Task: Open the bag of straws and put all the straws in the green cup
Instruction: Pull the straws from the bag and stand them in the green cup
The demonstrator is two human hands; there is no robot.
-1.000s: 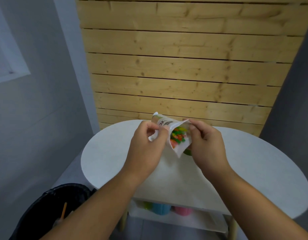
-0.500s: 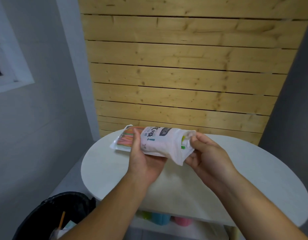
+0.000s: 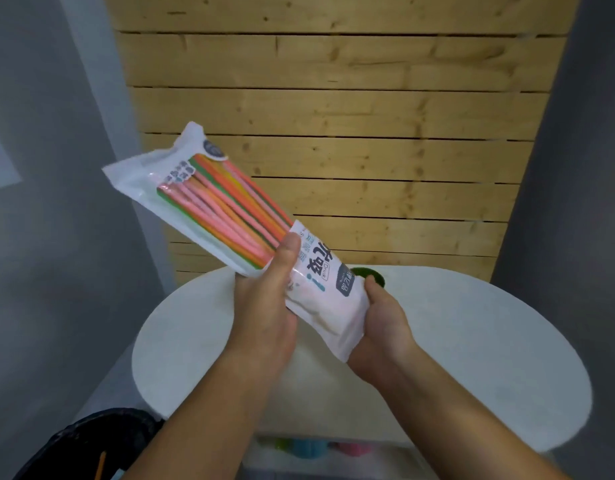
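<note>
Head view: half a second ago the white plastic bag (image 3: 316, 285) lay almost level between the hands. Now it slants steeply, with its far end lifted up and to the left in front of the pale wooden plank wall (image 3: 333, 98) and its near end low above the rounded white table (image 3: 472, 341). The left hand (image 3: 268, 306) grips the bag at mid-length, thumb pressed flat on the printed front and the fingers hidden beneath. The right hand (image 3: 385, 323), which earlier pinched the mouth, now cups the bag's lower end from below with its fingertips curled round the edge.

The upper half of the bag is clear, glossy film, and the thin plastic straws (image 3: 223, 206) show through it as a tight bundle of long pink, orange, yellow and green tubes. The lower half is opaque white with dark lettering, and its end is crumpled.

The dark green cup (image 3: 368, 273), out of sight half a second ago, now shows as a sliver of round rim on the table just behind the right fingertips.

A black bin (image 3: 91, 441) stands at lower left. Below the tabletop are blurred blue (image 3: 307, 448) and pink cups (image 3: 351, 448).
</note>
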